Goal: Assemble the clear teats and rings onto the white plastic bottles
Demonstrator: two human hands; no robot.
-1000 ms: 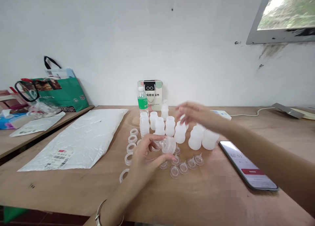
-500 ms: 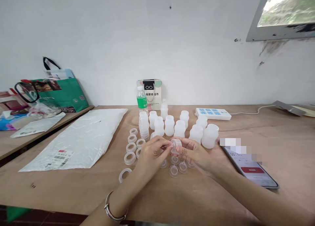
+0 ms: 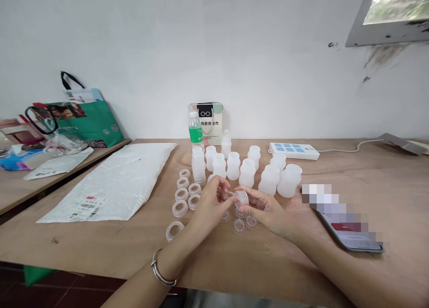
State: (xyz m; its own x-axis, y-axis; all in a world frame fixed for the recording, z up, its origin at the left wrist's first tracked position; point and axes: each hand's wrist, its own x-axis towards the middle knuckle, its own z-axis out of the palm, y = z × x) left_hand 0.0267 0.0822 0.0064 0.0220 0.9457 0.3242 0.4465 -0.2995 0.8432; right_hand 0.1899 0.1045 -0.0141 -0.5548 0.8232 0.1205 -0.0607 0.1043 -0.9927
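Note:
My left hand (image 3: 208, 204) and my right hand (image 3: 266, 209) meet over the middle of the wooden table (image 3: 100, 245). Together they pinch a small translucent plastic bottle (image 3: 240, 197) lying on its side, its threaded neck facing me. Below the hands lie several clear teats (image 3: 238, 225). To the left lie several white screw rings (image 3: 180, 208). Behind the hands stand several more translucent bottles (image 3: 247, 172). A metal bangle sits on my left wrist.
A phone (image 3: 351, 236) lies at the right. A white power strip (image 3: 294, 150), a green-labelled water bottle (image 3: 195, 134) and a small gift bag (image 3: 209, 122) stand at the back. A white plastic mailer (image 3: 110, 183) lies at left; a green tote (image 3: 89, 124) sits beyond.
My right hand came back from the standing bottles and joined my left hand on the small bottle. The view shifted slightly left.

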